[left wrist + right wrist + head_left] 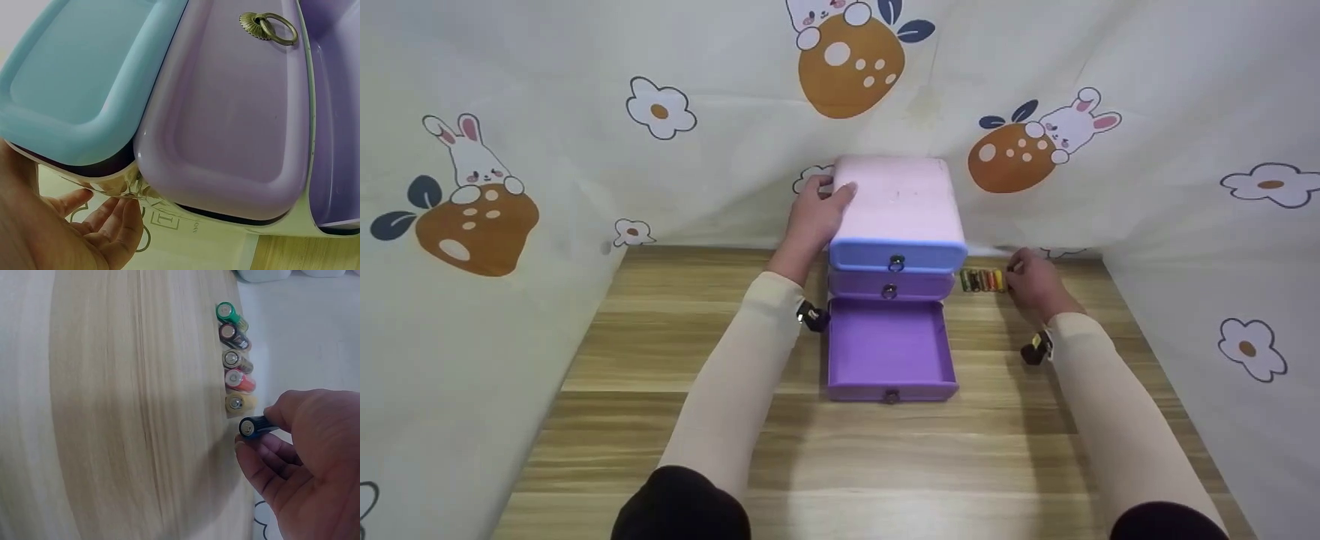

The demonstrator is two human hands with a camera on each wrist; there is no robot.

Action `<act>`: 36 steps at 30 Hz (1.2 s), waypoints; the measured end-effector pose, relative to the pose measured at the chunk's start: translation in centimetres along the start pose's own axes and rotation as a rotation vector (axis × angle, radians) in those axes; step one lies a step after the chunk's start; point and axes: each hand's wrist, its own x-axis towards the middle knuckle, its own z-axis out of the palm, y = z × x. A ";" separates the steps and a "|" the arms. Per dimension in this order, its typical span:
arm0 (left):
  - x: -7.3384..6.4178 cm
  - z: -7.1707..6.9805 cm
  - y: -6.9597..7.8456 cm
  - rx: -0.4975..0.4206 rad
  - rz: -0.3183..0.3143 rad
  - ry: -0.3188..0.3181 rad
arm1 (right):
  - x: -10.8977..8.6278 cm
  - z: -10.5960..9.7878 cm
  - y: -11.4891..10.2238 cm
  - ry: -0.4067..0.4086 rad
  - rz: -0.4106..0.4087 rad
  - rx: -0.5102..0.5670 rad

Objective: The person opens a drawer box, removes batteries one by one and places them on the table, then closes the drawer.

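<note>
A small drawer cabinet with a pink top (896,199) stands by the back wall. My left hand (816,221) rests at its upper left edge, thumb on the top; in the left wrist view, the fingertips (132,211) touch its side. Its bottom purple drawer (889,345) is pulled out and bare inside, below a blue drawer (855,256) and another purple drawer (851,285) that are both in. Right of the cabinet, my right hand (1039,285) pinches a dark blue battery (257,427) between thumb and fingers, beside a row of several batteries (239,381).
The wooden tabletop (675,450) reaches out in front of the cabinet. Pale cloth (720,180) with printed rabbits and flowers hangs behind and at both sides. Ring pulls (892,396) stick out from the drawer fronts.
</note>
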 end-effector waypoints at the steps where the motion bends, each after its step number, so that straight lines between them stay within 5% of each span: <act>1: 0.0 0.0 0.0 0.001 -0.002 -0.001 | 0.1 0.1 0.1 0.002 0.009 0.006; 8: 0.0 0.1 0.1 0.015 -0.010 0.004 | 0.6 0.5 0.3 0.002 0.063 0.036; 22: 0.1 0.1 -0.2 0.004 -0.008 0.013 | 1.2 0.8 0.5 -0.007 0.045 0.014; 36: 0.3 0.2 -0.2 0.000 -0.021 0.020 | 0.9 0.7 0.0 -0.021 0.171 0.212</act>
